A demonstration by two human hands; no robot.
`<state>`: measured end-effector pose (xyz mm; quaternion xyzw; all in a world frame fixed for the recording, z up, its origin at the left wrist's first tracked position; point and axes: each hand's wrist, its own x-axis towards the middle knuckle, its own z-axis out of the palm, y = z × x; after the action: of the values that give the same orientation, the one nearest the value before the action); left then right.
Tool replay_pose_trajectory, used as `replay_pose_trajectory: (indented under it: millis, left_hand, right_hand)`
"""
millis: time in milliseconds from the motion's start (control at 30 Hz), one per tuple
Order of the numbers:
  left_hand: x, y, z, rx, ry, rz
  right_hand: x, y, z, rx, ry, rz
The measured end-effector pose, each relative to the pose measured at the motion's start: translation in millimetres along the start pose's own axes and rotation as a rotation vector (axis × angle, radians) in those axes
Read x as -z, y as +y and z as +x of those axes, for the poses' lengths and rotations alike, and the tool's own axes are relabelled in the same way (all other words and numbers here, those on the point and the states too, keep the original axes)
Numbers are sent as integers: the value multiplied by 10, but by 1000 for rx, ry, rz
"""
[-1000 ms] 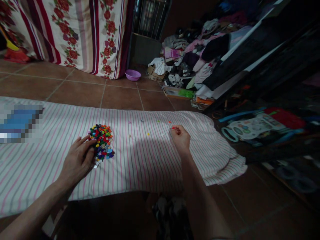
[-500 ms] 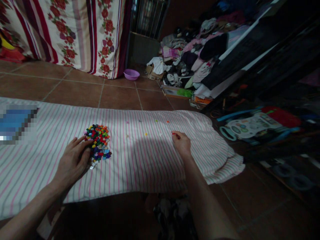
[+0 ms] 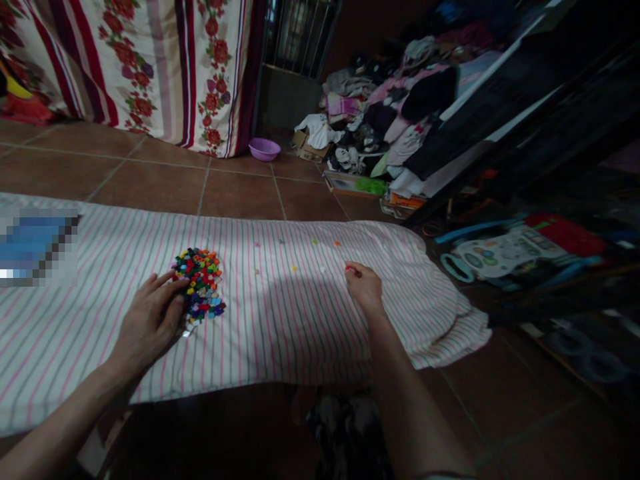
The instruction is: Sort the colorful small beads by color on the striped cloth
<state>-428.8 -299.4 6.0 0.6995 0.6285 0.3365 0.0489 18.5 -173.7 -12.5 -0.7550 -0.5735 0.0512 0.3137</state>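
Note:
My left hand rests at the near left edge of a pile of small coloured plastic pieces, fingers stretched out and partly over it. To the right, my right hand pinches a small red piece just at the cloth. Single pieces lie spaced out between the pile and this hand: a yellow piece, a white one and a tan one in the nearer row. Behind them are an orange piece, a yellow-green one, a grey one and a pinkish one.
A striped cloth covers the low table. A pixelated blue object lies at its left end. Beyond are a purple basin, a heap of clothes and a floral curtain. A backpack stands at right.
The view has shifted very slightly. Both hands keep nearly the same places, the right still pinching the red piece and the left still by the pile.

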Motion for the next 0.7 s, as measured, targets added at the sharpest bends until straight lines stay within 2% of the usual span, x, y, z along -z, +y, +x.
replay_pose_trajectory:
  millis: [167,267,333,400,500,700]
  left_hand:
    - [-12,8,-5,2,27,-6]
    - [-22,13,0,4,29,8]
    - [-26,22,7,8,28,26]
    - [-27,31,15,17,24,38]
    - [-21,41,25,26,20,35]
    - [19,13,9,-19,1,5]
  right_hand:
    - [53,-107,-10,13,123,65]
    - [75,-316,-54,74,187,114]
    - [67,-506,-115,110,183,164]
    - [39,-719,-206,145,129,214]
    - [-26,-1045,-391,220,-15,274]
    - [-173,-1580,-814,595,-248,359]
